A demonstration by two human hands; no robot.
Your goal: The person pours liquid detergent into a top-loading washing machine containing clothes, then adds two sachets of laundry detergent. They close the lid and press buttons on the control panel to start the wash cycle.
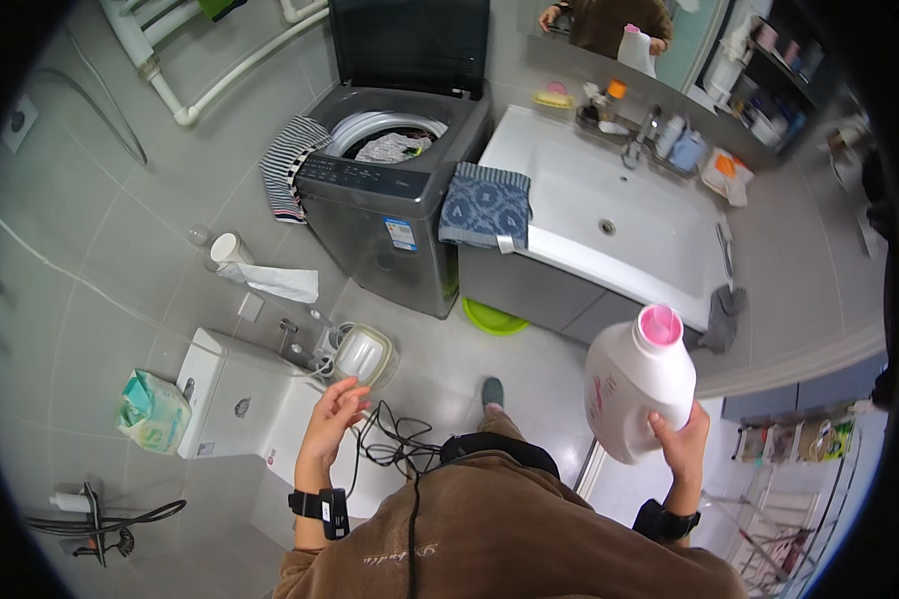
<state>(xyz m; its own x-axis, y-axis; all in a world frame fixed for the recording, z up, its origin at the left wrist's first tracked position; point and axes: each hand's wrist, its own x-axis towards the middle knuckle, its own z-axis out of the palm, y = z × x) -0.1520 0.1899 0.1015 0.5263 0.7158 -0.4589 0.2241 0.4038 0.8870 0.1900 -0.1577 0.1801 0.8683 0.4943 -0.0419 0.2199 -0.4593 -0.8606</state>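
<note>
My right hand [681, 439] grips a large white detergent bottle [629, 389] with a pink cap [660, 324], held upright at the right, in front of the sink cabinet. The thumb lies on the bottle's side; the other fingers are mostly behind it. My left hand [338, 409] is raised with nothing in it, its fingers apart and slightly curled, above the toilet side of the room. At the far side stands a grey top-loading washing machine [385, 215] with its lid [410, 45] up. Light patterned clothes [394, 148] lie inside its drum.
A striped cloth [292, 170] hangs over the machine's left edge. A blue towel [486, 205] drapes over the white sink [569, 180]. The toilet [230, 399] and a waste bin [365, 354] are at left. Dark cables [395, 439] hang near my waist. A green basin [494, 317] sits beneath the cabinet.
</note>
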